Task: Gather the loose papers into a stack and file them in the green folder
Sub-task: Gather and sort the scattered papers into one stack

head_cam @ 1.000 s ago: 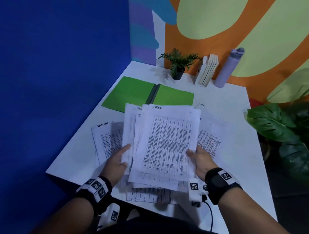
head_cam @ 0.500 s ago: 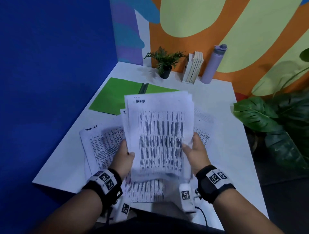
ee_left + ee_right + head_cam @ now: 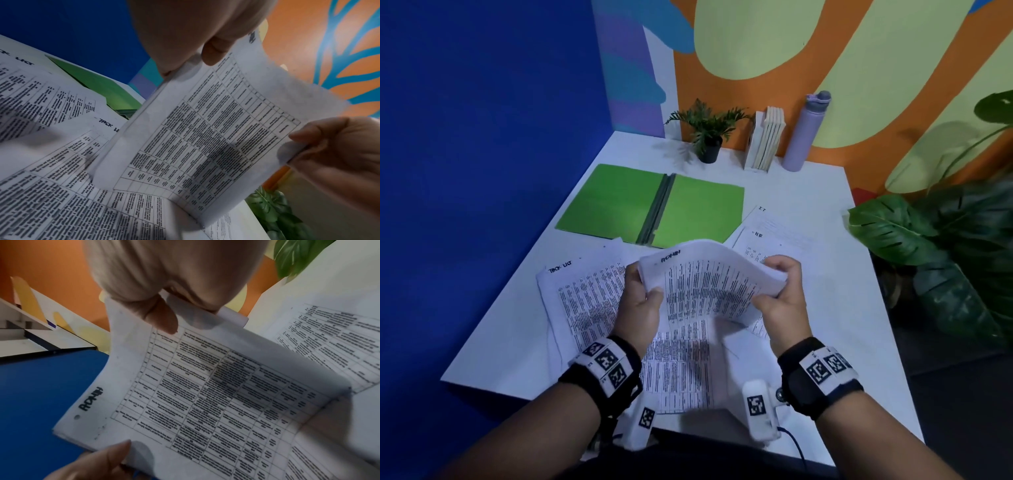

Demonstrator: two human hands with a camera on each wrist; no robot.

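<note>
Both hands hold a bundle of printed papers upright over the desk, its top bowed toward the far side. My left hand pinches its left edge, thumb on the front sheet. My right hand grips the right edge, fingers curled over the curling top corner. The bundle fills the left wrist view; in the right wrist view the bundle shows a handwritten heading. Loose sheets lie on the desk under and around the hands. The green folder lies open flat beyond them.
More loose sheets lie right of the folder. A small potted plant, upright books and a purple bottle line the back wall. A big leafy plant stands off the desk's right edge. A blue wall borders the left.
The fanned sheets have been drawn together into one bundle and stood upright on the desk. Both hands slid up its sides, and its top now bows away from me.
</note>
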